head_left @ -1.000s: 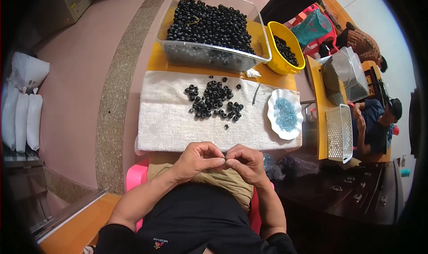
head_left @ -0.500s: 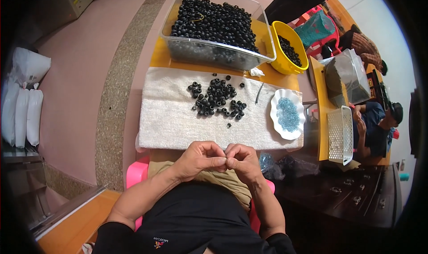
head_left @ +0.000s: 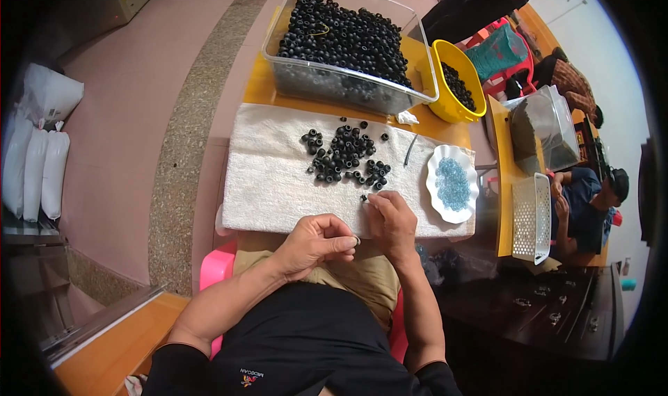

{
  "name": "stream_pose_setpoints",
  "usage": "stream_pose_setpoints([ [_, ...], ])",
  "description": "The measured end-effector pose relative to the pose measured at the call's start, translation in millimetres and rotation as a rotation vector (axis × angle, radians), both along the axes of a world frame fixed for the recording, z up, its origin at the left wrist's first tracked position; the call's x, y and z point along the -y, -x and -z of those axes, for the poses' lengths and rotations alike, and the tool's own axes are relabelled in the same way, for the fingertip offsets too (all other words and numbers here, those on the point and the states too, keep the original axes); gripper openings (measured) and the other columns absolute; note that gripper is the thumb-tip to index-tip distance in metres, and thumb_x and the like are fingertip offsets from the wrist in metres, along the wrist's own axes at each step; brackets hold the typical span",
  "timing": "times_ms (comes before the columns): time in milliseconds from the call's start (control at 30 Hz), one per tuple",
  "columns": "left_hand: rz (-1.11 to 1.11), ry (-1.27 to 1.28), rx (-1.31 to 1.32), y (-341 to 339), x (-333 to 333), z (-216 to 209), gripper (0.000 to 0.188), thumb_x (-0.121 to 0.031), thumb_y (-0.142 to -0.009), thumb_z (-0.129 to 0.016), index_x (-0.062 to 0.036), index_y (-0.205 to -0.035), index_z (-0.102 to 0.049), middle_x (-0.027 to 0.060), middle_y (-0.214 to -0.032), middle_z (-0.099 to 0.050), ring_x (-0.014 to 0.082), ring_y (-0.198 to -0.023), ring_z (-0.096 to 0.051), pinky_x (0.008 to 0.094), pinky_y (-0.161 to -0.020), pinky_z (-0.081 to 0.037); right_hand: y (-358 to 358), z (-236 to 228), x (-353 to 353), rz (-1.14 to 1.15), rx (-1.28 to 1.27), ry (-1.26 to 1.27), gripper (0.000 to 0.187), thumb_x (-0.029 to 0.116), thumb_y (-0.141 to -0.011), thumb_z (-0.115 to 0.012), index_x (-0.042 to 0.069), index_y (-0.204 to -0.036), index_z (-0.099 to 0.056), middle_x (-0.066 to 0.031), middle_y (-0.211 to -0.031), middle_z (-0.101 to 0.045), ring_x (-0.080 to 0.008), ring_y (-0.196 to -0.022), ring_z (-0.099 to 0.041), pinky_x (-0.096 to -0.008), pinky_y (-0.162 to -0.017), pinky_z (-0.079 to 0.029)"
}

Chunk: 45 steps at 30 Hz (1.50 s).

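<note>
Over my lap, near the towel's front edge, my left hand [head_left: 316, 246] pinches a small ring-shaped piece [head_left: 357, 240] between thumb and forefinger. My right hand [head_left: 394, 222] is over the front of the white towel [head_left: 278, 201], fingers drawn together. Its fingertips are right beside a small dark piece [head_left: 363, 198]; whether they grip it I cannot tell. A loose pile of black ring-like beads [head_left: 344, 149] lies on the towel beyond both hands. To the right, a white scalloped plate [head_left: 433, 205] holds small clear-blue pieces [head_left: 452, 184].
Behind the towel stands a clear plastic bin [head_left: 334, 86] full of black beads, with a yellow basin [head_left: 443, 112] beside it. A thin dark rod [head_left: 410, 150] lies on the towel. At the right, a person [head_left: 588, 205] sits by a white perforated basket [head_left: 530, 219].
My hands, together before, are now apart. The right one has moved forward onto the towel beside the small dark piece; the left stays near my lap. The view has shifted slightly.
</note>
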<state>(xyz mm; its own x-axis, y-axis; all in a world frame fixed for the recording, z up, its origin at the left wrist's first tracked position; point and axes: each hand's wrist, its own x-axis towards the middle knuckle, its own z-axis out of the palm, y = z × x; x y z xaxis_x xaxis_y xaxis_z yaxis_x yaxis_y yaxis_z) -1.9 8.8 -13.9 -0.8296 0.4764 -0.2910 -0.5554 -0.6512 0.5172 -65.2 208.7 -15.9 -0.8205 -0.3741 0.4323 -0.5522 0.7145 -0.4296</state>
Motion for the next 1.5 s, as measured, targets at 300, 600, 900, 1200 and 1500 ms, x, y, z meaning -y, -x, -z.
stream_pose_setpoints([
  [300, -0.009, -0.023, -0.024, 0.7, 1.1, -3.1, 0.01, -0.003, -0.089, -0.069, -0.001, -0.096, -0.063, 0.0084, -0.09, -0.068, 0.0149, -0.08, -0.068, 0.0298, -0.074, -0.06, 8.7, -3.3, 8.7, -0.106, -0.053, -0.137, 0.018, 0.004, -0.079, -0.068, 0.007, -0.096, -0.065, -0.0102, -0.094, -0.064, -0.0299, -0.084, -0.063, -0.0387, -0.069, -0.053],
  [600, -0.01, 0.0, -0.03, 0.7, 0.4, -0.9, 0.01, -0.002, -0.088, -0.07, 0.0003, -0.097, -0.064, 0.0083, -0.089, -0.068, 0.0145, -0.078, -0.067, 0.0294, -0.073, -0.059, 14.7, -11.6, 8.3, -0.2, 0.009, -0.251, 0.02, 0.002, -0.075, -0.064, 0.004, -0.094, -0.065, -0.0105, -0.095, -0.061, -0.0298, -0.088, -0.059, -0.0388, -0.072, -0.052],
  [900, -0.014, 0.007, -0.03, 0.2, 1.7, -3.0, 0.011, -0.002, -0.088, -0.07, 0.0002, -0.096, -0.065, 0.0081, -0.088, -0.068, 0.0142, -0.077, -0.067, 0.0294, -0.072, -0.059, 15.0, -13.6, 11.4, -0.19, 0.013, -0.179, 0.014, 0.003, -0.079, -0.065, 0.003, -0.092, -0.066, -0.0116, -0.093, -0.062, -0.0304, -0.086, -0.06, -0.0397, -0.073, -0.052],
  [1200, -0.014, 0.014, -0.007, -0.1, 2.1, -4.8, 0.011, -0.002, -0.087, -0.071, -0.0005, -0.095, -0.064, 0.0083, -0.088, -0.068, 0.0145, -0.077, -0.067, 0.0294, -0.072, -0.059, 16.2, -2.9, 7.7, -0.172, 0.055, -0.065, 0.011, 0.005, -0.081, -0.066, 0.004, -0.092, -0.066, -0.0113, -0.094, -0.065, -0.0307, -0.085, -0.062, -0.0393, -0.074, -0.052],
  [1500, -0.023, 0.035, -0.007, 0.0, 2.5, -6.6, 0.01, -0.003, -0.087, -0.071, -0.001, -0.094, -0.064, 0.0081, -0.087, -0.067, 0.0145, -0.076, -0.067, 0.0293, -0.071, -0.059, 16.7, -13.9, 11.1, -0.194, 0.045, -0.168, 0.009, 0.006, -0.082, -0.064, 0.005, -0.091, -0.066, -0.0102, -0.092, -0.064, -0.0302, -0.084, -0.062, -0.039, -0.073, -0.052],
])
